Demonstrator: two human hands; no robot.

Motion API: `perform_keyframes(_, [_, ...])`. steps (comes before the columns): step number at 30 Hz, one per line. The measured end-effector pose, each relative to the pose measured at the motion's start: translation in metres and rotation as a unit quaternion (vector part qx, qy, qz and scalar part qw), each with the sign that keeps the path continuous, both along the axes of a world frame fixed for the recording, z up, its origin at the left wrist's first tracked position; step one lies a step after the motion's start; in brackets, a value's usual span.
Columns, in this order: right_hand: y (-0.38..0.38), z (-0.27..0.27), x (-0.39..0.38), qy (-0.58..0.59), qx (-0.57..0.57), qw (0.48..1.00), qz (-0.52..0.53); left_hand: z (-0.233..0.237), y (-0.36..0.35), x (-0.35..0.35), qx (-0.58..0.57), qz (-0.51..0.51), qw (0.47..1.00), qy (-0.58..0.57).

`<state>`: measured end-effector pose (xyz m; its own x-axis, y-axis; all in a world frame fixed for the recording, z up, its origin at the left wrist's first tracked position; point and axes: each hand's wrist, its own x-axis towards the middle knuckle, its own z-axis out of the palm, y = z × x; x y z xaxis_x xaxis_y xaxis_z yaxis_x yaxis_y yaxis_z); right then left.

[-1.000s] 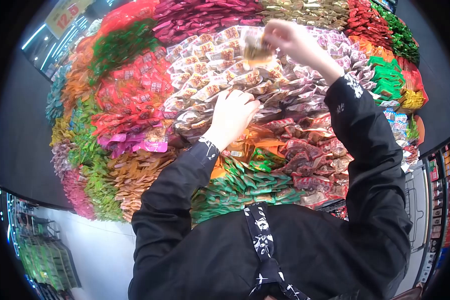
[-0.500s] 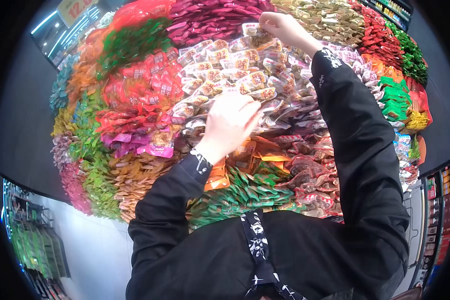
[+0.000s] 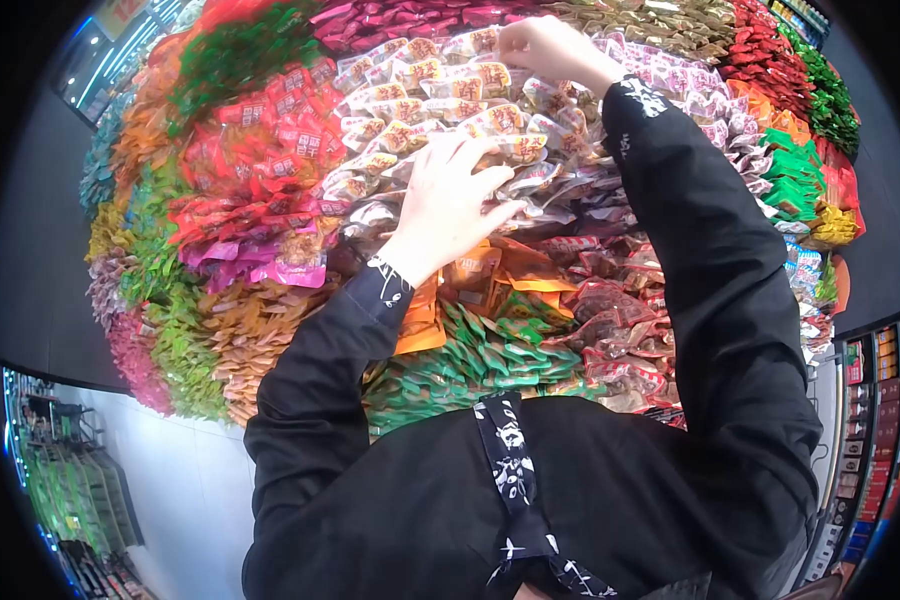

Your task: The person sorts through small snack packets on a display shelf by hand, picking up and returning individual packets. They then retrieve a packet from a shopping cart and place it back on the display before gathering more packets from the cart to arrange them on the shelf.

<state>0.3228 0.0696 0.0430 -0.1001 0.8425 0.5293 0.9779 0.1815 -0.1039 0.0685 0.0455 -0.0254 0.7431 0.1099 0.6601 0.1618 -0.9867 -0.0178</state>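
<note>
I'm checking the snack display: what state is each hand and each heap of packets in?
Left hand: open, fingers spread flat on the clear orange-labelled snack packets.
Right hand: fingers curled among the far clear packets; grip unclear.
Clear orange-labelled snack packets: heaped, overlapping.
Red plastic packets: heaped, no hand on them.
Green plastic packets: heaped, no hand on them.

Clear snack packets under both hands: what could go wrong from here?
1. The left hand presses on the loosely heaped clear packets; some could slide down into the orange packets below.
2. The right hand reaches to the heap's top, and its black sleeve lies over packets, so it might drag some aside.
</note>
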Motion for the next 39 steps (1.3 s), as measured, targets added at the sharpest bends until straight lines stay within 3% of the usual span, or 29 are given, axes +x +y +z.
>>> perform_keyframes(2, [-0.009,0.004,0.002,0.029,0.045,0.998,-0.032,-0.001,0.0,0.0,-0.004,0.004,1.0,0.015])
perform_keyframes(3, [-0.009,0.003,0.011,0.065,0.112,0.991,0.019,-0.002,0.0,0.002,0.0,0.008,1.0,0.01])
perform_keyframes(4, [-0.04,0.024,-0.016,0.095,0.113,0.989,-0.029,-0.002,0.0,0.004,0.004,0.013,1.0,0.005])
perform_keyframes(7, [-0.07,0.026,-0.025,0.098,0.103,0.989,-0.027,0.0,-0.005,0.011,0.019,0.017,1.0,-0.003])
perform_keyframes(10, [-0.103,0.021,-0.041,0.029,0.0,0.999,-0.015,0.001,-0.01,0.02,0.039,0.018,0.999,-0.007])
perform_keyframes(12, [-0.126,0.024,-0.052,-0.009,-0.094,0.995,0.03,-0.001,-0.009,0.025,0.072,0.082,0.993,0.037])
perform_keyframes(13, [-0.138,0.022,-0.06,0.001,-0.129,0.992,0.017,-0.002,-0.007,0.028,0.065,0.037,0.997,-0.034])
perform_keyframes(14, [-0.145,0.02,-0.064,0.012,-0.163,0.987,0.004,-0.002,-0.005,0.029,0.068,0.033,0.997,-0.035])
perform_keyframes(15, [-0.147,0.009,-0.056,-0.012,-0.111,0.992,0.066,0.0,-0.004,0.029,0.053,0.02,0.995,-0.077])
perform_keyframes(16, [-0.147,-0.001,-0.052,-0.011,-0.108,0.992,0.065,0.005,-0.006,0.028,0.037,0.009,0.992,-0.119])
perform_keyframes(18, [-0.146,-0.012,-0.052,-0.051,0.031,0.989,0.136,0.013,-0.01,0.027,0.005,-0.005,0.991,-0.135])
perform_keyframes(20, [-0.148,-0.01,-0.055,-0.032,0.007,0.991,0.128,0.02,-0.01,0.025,-0.137,-0.066,0.971,-0.184])
perform_keyframes(22, [-0.151,0.004,-0.067,0.093,-0.175,0.98,0.024,0.025,-0.013,0.019,-0.139,-0.061,0.973,-0.173])
perform_keyframes(24, [-0.148,0.005,-0.071,0.095,-0.161,0.978,0.089,0.022,-0.015,0.013,-0.238,-0.078,0.952,-0.175])
perform_keyframes(26, [-0.141,0.007,-0.075,0.112,-0.221,0.964,0.094,0.019,-0.016,0.007,-0.226,-0.058,0.959,-0.16])
perform_keyframes(28, [-0.134,0.011,-0.077,0.103,-0.178,0.973,0.107,0.016,-0.009,0.004,-0.247,-0.063,0.954,-0.158])
perform_keyframes(30, [-0.123,0.028,-0.072,0.059,-0.119,0.983,0.126,0.018,0.001,0.002,-0.179,-0.027,0.967,-0.181])
perform_keyframes(32, [-0.102,0.042,-0.053,0.122,-0.092,0.987,0.057,0.021,0.008,-0.004,-0.111,0.008,0.973,-0.2])
perform_keyframes(35, [-0.06,0.049,-0.023,0.218,0.01,0.976,-0.001,0.015,0.013,-0.012,-0.043,0.093,0.994,-0.044])
perform_keyframes(36, [-0.051,0.051,-0.023,0.225,0.043,0.973,-0.03,0.01,0.012,-0.013,-0.042,0.094,0.994,-0.046])
perform_keyframes(38, [-0.036,0.053,-0.023,0.229,-0.051,0.972,-0.021,0.002,0.011,-0.012,0.025,0.104,0.994,-0.001])
perform_keyframes(39, [-0.027,0.049,-0.027,0.197,-0.034,0.979,-0.035,0.002,0.01,-0.012,0.026,0.116,0.992,0.028])
